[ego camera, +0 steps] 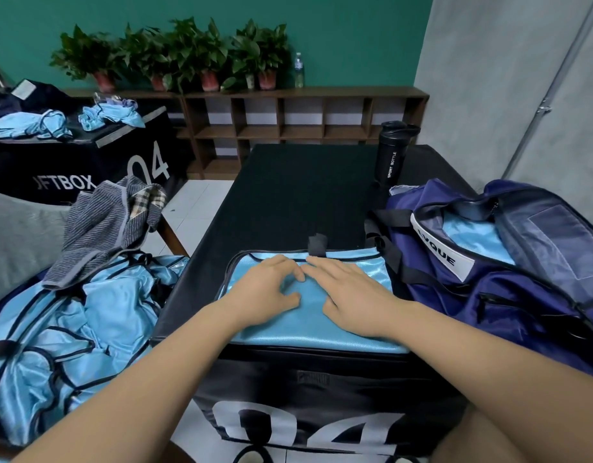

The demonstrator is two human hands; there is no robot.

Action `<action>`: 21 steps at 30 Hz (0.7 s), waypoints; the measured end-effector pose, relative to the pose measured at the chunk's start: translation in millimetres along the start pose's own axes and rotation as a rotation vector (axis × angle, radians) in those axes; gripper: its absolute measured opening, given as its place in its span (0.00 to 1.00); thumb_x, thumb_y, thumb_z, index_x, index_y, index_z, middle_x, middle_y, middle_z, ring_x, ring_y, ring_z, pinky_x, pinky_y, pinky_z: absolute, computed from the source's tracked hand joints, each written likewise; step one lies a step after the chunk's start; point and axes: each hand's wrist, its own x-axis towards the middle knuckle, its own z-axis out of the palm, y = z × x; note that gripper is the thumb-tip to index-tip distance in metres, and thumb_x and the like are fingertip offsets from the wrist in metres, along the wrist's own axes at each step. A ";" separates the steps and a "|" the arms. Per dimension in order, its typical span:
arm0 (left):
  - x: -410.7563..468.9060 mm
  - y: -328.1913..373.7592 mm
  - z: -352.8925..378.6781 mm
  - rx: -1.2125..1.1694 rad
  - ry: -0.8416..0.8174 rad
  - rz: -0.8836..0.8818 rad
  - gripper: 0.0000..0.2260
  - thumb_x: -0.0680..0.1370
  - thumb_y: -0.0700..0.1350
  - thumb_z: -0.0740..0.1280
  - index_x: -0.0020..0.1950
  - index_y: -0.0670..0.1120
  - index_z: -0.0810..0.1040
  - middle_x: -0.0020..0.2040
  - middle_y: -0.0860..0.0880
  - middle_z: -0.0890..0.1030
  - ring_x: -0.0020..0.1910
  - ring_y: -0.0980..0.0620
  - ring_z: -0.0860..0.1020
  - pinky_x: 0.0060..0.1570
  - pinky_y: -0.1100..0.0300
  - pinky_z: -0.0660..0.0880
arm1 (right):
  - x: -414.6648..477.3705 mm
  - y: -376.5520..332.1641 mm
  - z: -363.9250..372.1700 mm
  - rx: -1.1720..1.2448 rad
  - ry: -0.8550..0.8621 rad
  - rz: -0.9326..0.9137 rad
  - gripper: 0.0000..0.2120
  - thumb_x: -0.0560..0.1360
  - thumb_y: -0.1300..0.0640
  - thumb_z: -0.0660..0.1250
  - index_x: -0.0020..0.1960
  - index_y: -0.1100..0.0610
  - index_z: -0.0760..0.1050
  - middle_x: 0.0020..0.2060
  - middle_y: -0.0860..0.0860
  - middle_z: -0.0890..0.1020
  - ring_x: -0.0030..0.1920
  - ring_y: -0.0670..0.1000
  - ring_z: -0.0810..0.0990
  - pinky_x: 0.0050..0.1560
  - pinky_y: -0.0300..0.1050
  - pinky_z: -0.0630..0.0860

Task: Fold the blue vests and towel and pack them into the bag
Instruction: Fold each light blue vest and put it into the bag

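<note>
Two hands are rested on the folded blue vest (pixel 308 332), which lies directly under the fingers, long axis crosswise. On the left hand (pixel 268 289) the fingers are arched; on the right hand (pixel 352 295) they are laid flat. The bag (pixel 509 279) is set rightward of the fingers, nearer the right hand.

The folded vest (pixel 308 324) is seen as smooth, glossy cloth, as are the heaped vests (pixel 88 329). The towel (pixel 101 228) is ribbed, matt cloth. The bag (pixel 489 295) is faintly shiny fabric. The box (pixel 288 195) is finished matt; the bottle (pixel 393 152) looks like plastic.
</note>
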 end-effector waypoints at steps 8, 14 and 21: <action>-2.6 -14.1 -8.4 0.060 -0.056 -0.092 0.37 0.75 0.67 0.70 0.82 0.62 0.64 0.83 0.61 0.62 0.83 0.57 0.57 0.82 0.52 0.57 | 3.5 6.4 -2.3 0.027 -0.046 0.142 0.40 0.82 0.48 0.56 0.86 0.45 0.36 0.86 0.46 0.39 0.84 0.46 0.35 0.83 0.46 0.36; -7.2 -24.2 -18.5 0.136 -0.064 -0.214 0.39 0.79 0.70 0.66 0.86 0.62 0.55 0.86 0.58 0.54 0.86 0.55 0.49 0.83 0.48 0.52 | -3.4 18.3 -13.3 0.082 0.000 0.212 0.48 0.80 0.42 0.61 0.85 0.47 0.31 0.85 0.43 0.36 0.83 0.42 0.33 0.85 0.49 0.45; -20.9 -45.3 -48.8 0.056 0.050 -0.346 0.33 0.80 0.64 0.69 0.83 0.59 0.63 0.79 0.53 0.68 0.77 0.46 0.68 0.76 0.46 0.67 | -27.1 18.0 -42.0 0.094 0.092 0.193 0.44 0.82 0.48 0.65 0.87 0.49 0.41 0.86 0.42 0.43 0.84 0.40 0.39 0.84 0.46 0.50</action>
